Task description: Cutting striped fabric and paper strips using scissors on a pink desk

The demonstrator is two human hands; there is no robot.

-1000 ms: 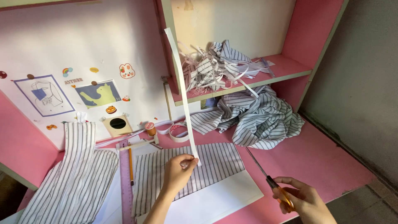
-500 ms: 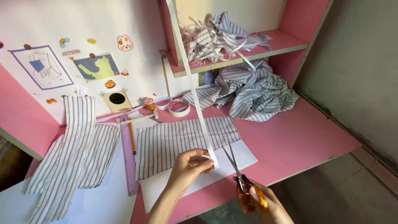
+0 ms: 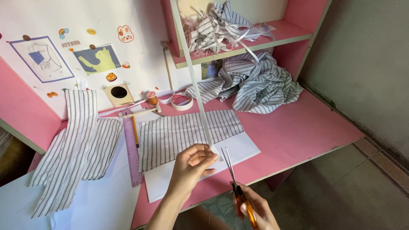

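Near the bottom middle, the left hand [image 3: 194, 164] pinches a long white paper strip [image 3: 192, 81], thin, light and floppy. The right hand [image 3: 251, 208] grips open scissors [image 3: 232, 174] by the orange handles.

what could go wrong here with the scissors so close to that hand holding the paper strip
The open scissors in the right hand point at the left hand, so a fingertip might get nicked. The long white paper strip stands tall and unsupported; it may bend or tear, making the cut wander. The striped fabric piece lies just behind and might get snipped by accident.
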